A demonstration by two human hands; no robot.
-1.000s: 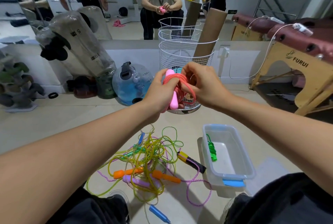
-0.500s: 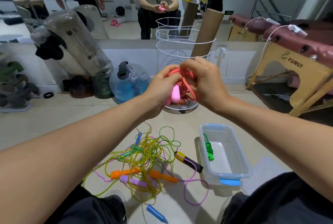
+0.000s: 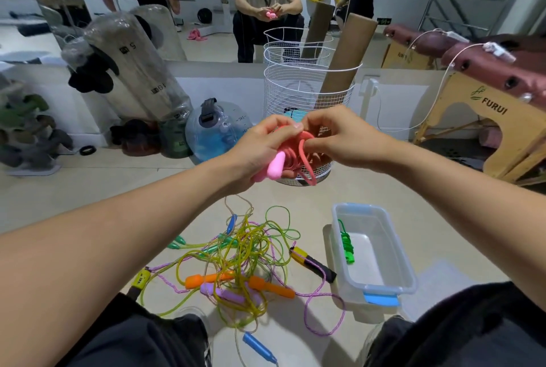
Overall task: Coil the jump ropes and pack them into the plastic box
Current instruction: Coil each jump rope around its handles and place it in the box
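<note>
A coiled pink jump rope (image 3: pixel 298 156) is held up in front of me, its pink handle (image 3: pixel 276 166) pointing down. My left hand (image 3: pixel 260 151) grips the coil and handle from the left. My right hand (image 3: pixel 339 137) pinches the rope's loops at the right. On the floor below lies a tangle of yellow-green and purple ropes (image 3: pixel 242 263) with orange, purple and blue handles. The clear plastic box (image 3: pixel 393 251) stands to its right with a coiled green rope (image 3: pixel 346 244) inside.
A white wire basket (image 3: pixel 298 91) with cardboard tubes stands just behind my hands. A blue water jug (image 3: pixel 212 133) and wrapped weights are at the left by a mirror. A wooden massage table (image 3: pixel 496 118) fills the right. My knees frame the pile.
Both hands with the pink coil have shifted slightly lower and my right fingers have moved over the loops; a loop now hangs below the coil.
</note>
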